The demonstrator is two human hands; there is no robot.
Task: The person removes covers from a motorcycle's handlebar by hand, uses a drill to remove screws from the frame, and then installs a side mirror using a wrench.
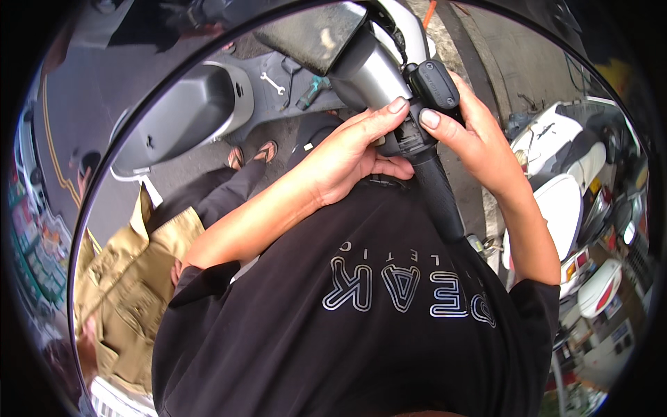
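A scooter's silver handlebar cover [372, 73] is in front of me, with a black brake fluid reservoir [436, 85] beside it. Below them sits a dark switch housing [415, 139], and a black ribbed rubber grip [439, 198] runs from it toward my shirt. My left hand [354, 149] is closed around the housing's left side, its thumb on the cover's lower edge and its other fingers curled underneath, partly hidden. My right hand [479, 132] wraps the far side of the reservoir; its thumb presses near the top of the switch housing. Most of its fingers are hidden behind.
On the grey scooter floorboard [253, 94] lie an open-ended wrench [272, 84], a teal-and-black tool [313, 92] and a dark, slim tool [291, 80]. A pale scooter body panel [201, 111] stands left. Someone in a khaki jacket [132, 299] is close by. Parked scooters [559, 149] line the right.
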